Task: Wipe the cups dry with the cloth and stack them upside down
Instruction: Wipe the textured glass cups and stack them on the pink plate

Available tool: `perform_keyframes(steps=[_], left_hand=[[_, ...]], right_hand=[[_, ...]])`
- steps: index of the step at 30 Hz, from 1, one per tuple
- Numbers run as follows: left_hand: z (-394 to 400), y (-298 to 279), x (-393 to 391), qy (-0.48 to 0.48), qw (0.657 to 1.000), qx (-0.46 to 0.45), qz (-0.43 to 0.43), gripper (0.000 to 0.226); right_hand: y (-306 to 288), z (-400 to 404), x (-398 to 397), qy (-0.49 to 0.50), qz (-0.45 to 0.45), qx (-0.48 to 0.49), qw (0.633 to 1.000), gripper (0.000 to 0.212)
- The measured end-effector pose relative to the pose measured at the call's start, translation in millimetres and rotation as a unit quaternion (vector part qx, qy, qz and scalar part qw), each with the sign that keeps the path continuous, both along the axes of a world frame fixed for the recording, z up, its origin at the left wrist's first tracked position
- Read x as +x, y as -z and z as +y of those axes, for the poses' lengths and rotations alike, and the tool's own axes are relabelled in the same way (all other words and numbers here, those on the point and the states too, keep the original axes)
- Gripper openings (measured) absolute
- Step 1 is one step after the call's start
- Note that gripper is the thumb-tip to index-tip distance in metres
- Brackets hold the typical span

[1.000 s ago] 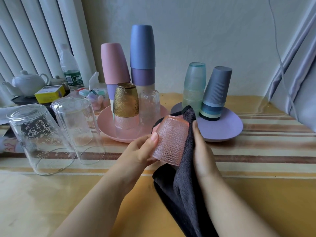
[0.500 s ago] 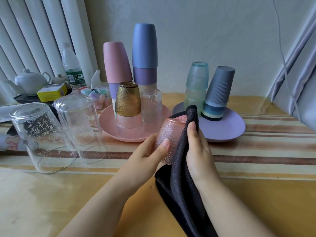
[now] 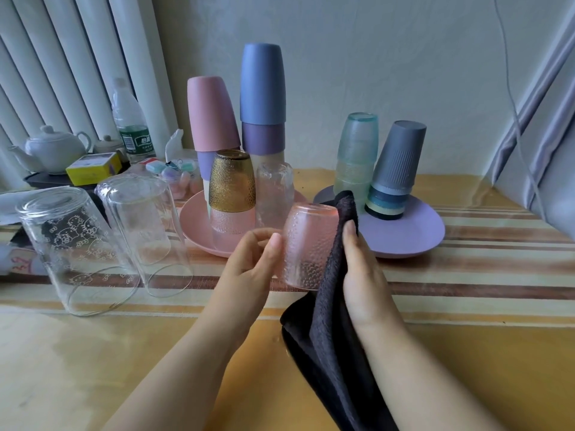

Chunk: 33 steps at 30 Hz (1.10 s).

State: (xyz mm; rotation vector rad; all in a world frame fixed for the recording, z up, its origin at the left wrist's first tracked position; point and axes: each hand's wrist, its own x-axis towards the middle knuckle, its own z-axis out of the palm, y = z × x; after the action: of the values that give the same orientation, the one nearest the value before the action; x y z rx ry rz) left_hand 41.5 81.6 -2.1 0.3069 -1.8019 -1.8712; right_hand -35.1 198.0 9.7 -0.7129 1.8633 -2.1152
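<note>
Over the table (image 3: 466,353), both hands wrap cloth (image 3: 329,306) round pink cup (image 3: 306,247)

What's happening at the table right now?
A person is drying a pink textured glass, held bottom-up above the table. The left hand grips its side, while the right hand presses a dark cloth against the other side. Behind it, cups already stand upside down in stacks on a pink plate and a purple plate. Two clear glasses stand inverted on the left.
</note>
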Motion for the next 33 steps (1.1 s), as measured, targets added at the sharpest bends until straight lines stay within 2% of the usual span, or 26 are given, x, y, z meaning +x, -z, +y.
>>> perform_keyframes(steps=[3, 6, 9, 12, 15, 16, 19, 21, 24, 28, 30, 33], left_hand=[[3, 1, 1, -0.049, 0.993, -0.102, 0.013, 0.042], [7, 3, 1, 0.004, 0.994, -0.112, -0.005, 0.043], [3, 5, 3, 0.045, 0.991, -0.124, -0.009, 0.053], [0, 0, 6, 0.107, 0.989, -0.103, -0.014, 0.042], [-1, -2, 9, 0.152, 0.986, -0.065, -0.001, 0.039], [-3, -1, 9, 0.159, 0.986, -0.048, 0.006, 0.046], [-8, 2, 8, 0.169, 0.985, -0.007, 0.028, 0.074], [-8, 2, 6, 0.142, 0.988, 0.027, 0.043, 0.084], [-8, 3, 4, 0.085, 0.993, 0.068, 0.047, 0.073], [-3, 1, 2, 0.018, 0.999, -0.034, 0.012, 0.041], [1, 1, 2, -0.002, 0.996, -0.089, 0.004, 0.044], [2, 3, 2, 0.018, 0.993, -0.118, 0.005, 0.053]], right_hand=[[-2, 2, 3, 0.024, 0.015, 0.013, 1.0, 0.036], [3, 0, 2, 0.028, 0.032, 0.025, 0.999, 0.04], [2, -1, 3, 0.016, 0.034, 0.025, 0.999, 0.033], [-1, 0, 0, 0.013, 0.034, -0.011, 0.999, 0.04], [-3, -2, -3, -0.001, 0.003, -0.048, 0.999, 0.067], [-3, -2, -4, -0.011, -0.025, -0.057, 0.998, 0.067], [-2, 1, -4, -0.068, -0.103, -0.076, 0.989, 0.047], [-2, 0, -3, -0.077, -0.096, -0.061, 0.991, 0.049], [0, -2, -1, -0.05, -0.05, -0.019, 0.997, 0.057], [1, -2, 1, -0.015, 0.007, -0.001, 1.0, 0.049], [-1, -2, 4, -0.009, 0.001, 0.007, 1.0, 0.034], [0, -2, 7, -0.01, -0.012, -0.003, 1.0, 0.029]])
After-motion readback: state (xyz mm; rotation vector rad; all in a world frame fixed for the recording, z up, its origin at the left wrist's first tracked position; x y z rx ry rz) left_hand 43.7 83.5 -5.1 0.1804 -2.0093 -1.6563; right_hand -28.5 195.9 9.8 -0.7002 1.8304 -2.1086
